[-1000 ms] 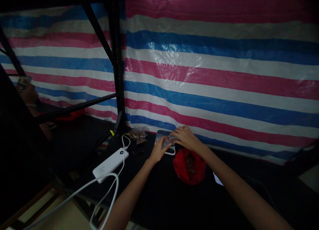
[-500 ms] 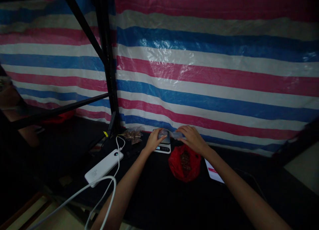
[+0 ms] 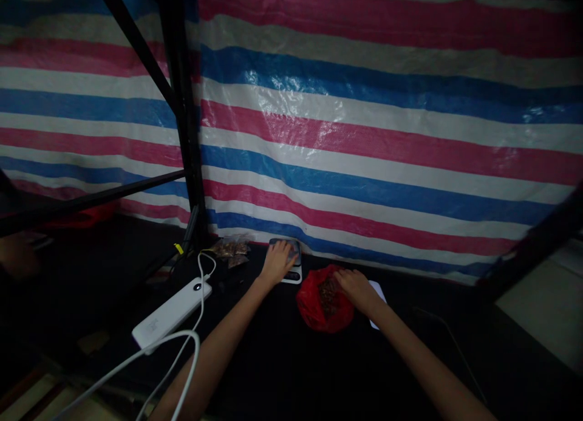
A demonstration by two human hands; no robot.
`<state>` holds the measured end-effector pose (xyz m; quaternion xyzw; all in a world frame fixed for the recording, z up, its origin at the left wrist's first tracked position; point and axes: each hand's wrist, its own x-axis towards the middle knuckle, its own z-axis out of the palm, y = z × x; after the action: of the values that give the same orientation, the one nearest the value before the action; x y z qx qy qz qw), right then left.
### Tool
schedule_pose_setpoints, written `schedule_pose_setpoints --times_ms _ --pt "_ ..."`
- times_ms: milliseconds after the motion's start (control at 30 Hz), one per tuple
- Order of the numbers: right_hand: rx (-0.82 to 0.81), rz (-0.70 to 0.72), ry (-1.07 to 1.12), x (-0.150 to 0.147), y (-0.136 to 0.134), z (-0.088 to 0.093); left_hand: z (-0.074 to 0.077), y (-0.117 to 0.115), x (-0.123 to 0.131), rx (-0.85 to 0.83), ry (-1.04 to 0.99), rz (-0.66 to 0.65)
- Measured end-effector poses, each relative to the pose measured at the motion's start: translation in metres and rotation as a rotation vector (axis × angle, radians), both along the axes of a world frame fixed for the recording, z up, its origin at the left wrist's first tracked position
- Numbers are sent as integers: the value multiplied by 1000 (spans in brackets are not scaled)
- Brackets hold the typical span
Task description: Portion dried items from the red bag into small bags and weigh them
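Note:
My left hand (image 3: 279, 262) lies on the platform of a small digital kitchen scale (image 3: 291, 276), fingers spread, and mostly hides the top. A clear plastic bag may lie under it, but I cannot tell. My right hand (image 3: 354, 287) rests at the mouth of a red plastic bag (image 3: 310, 305), next to the dark brown pieces (image 3: 328, 296) inside. Whether its fingers grip anything cannot be seen. Several small clear packets of brown pieces (image 3: 230, 251) sit left of the scale.
A white power bank (image 3: 170, 314) with white cables (image 3: 198, 287) lies left of my left arm on a black table (image 3: 273, 372). A sheet of white paper (image 3: 377, 302) shows under my right hand. Behind stands a striped tarp (image 3: 364, 147) on a black metal frame (image 3: 182, 117).
My left hand has moved from the scale's edge onto its platform. My right hand has moved down from beside the scale onto the red bag. The view has shifted slightly left.

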<state>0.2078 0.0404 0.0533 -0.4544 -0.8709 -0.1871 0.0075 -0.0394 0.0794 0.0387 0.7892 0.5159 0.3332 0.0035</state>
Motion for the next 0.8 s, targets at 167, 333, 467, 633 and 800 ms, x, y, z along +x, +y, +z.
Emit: schedule_pose_setpoints --times_ms 167,333,467,633,800 --pt "83 -47 -104 -20 12 -18 -15 -73 23 -317 119 112" --pt "50 -43 -105 -27 17 -33 -30 -108 42 -425 166 160" --pt "-25 33 -90 -20 15 -30 -36 -107 56 -471 67 169" --pt "-139 147 21 -12 1 -24 -42 -95 74 -494 -201 140" --pt "-200 146 176 -8 -10 -29 -48 -89 88 -455 -631 67"
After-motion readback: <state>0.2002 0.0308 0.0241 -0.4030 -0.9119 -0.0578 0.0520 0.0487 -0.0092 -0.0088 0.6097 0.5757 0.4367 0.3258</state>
